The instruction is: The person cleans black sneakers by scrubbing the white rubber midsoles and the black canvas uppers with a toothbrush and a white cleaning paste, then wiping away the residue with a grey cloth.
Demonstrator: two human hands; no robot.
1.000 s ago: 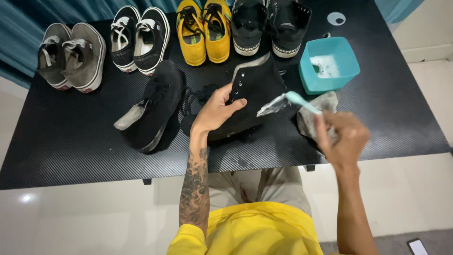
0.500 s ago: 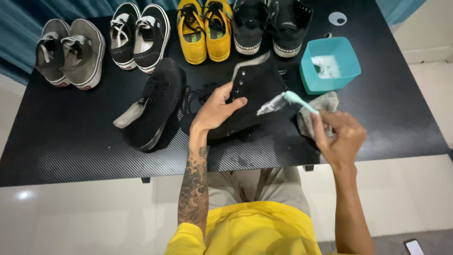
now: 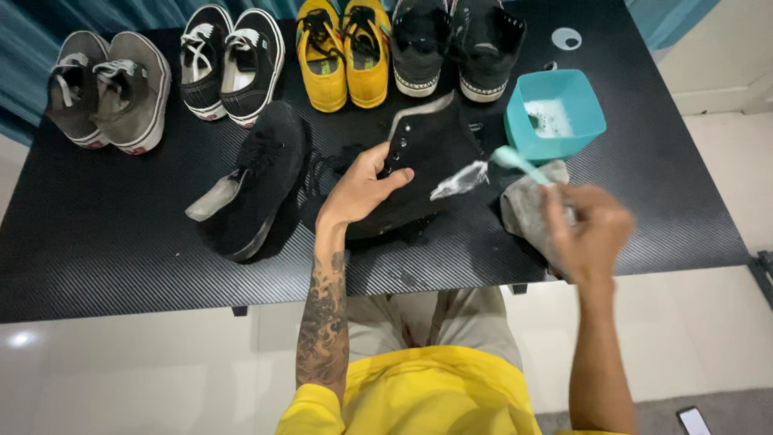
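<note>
Left hand (image 3: pixel 360 189) steadies a black lace-up canvas shoe (image 3: pixel 427 165) at frame centre while the right hand (image 3: pixel 590 229) works a pale turquoise plastic brush (image 3: pixel 515 161) against it.

The left fingers are spread over the shoe's upper. The right fingers are curled tight around the brush handle and a crumpled grey cloth (image 3: pixel 527 205). A turquoise square plastic bowl (image 3: pixel 581 129) of foamy water sits upper right on the black woven-pattern table (image 3: pixel 121 258), near a second black shoe (image 3: pixel 254 177) at left of centre.
</note>
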